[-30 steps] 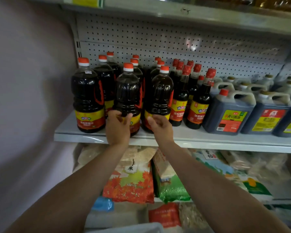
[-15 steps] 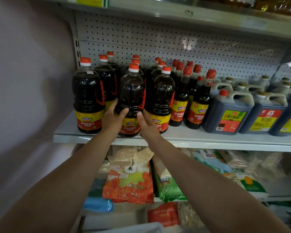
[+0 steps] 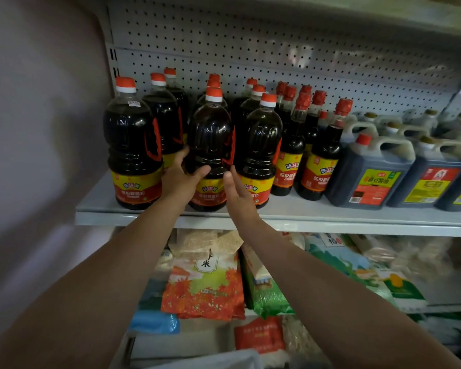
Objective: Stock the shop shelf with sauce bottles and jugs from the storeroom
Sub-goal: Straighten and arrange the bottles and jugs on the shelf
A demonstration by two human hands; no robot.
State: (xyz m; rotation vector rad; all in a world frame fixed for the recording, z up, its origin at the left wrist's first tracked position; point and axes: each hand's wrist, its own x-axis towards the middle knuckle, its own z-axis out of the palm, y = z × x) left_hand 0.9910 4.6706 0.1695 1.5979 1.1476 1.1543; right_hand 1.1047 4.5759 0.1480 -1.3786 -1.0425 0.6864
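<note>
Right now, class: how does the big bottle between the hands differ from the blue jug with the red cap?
The big bottle is round, clear and tall; the blue jug is squat, boxy and opaque. The bottle's handle is a red strap; the jug's is moulded in. The left hand grips the bottle; nothing touches the jug. Both have red caps.

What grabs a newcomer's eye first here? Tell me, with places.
The dark sauce bottle at the shelf's front, gripped low by the left hand while the right hand lies flat against it. Right of the bottles, blue jugs stand in rows.
</note>
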